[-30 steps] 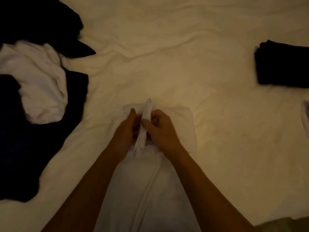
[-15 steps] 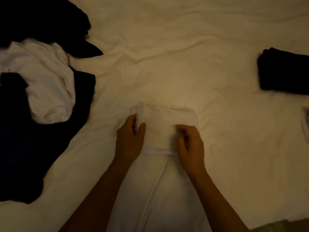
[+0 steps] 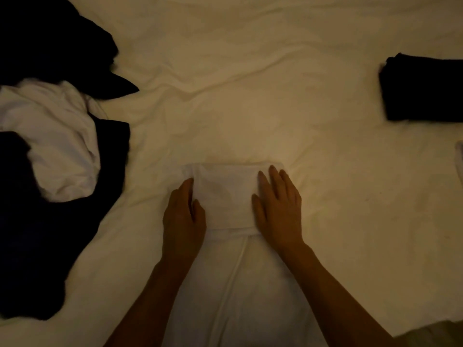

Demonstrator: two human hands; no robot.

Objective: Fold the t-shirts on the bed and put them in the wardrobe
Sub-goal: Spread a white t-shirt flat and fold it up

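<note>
Dim, warm light. White t-shirt [image 3: 226,196] lies on the bed [image 3: 250,83] at about 6 o'clock of the view, soft thin cotton, its far end turned back into a flat rectangular fold with a straight near edge; the unfolded length runs toward the person, a raised seam or crease down its middle. Left hand [image 3: 183,219] rests on the fold's left side, fingers straight and close together, gripping nothing that shows. Right hand [image 3: 278,211] lies flat on the fold's right side, fingers [image 3: 274,176] spread and straight, pressing the cloth, not curled round it. Both forearms are bare. Bed sheet is cream, matte, rumpled in long shallow wrinkles, most of them toward 12 o'clock. At 9 o'clock a loose heap: crumpled white shirt [image 3: 55,144] bunched in rounded folds, lying on and among dark garments [image 3: 50,234] that sprawl from 10 to 8 o'clock; colour in this light reads black or navy, cannot tell which. At 2 o'clock, well apart from the hands, a dark folded garment [image 3: 423,88], squared and compact, cut by the right edge. At 3 o'clock a sliver of pale cloth [image 3: 459,159] at the edge, too little to identify.
</note>
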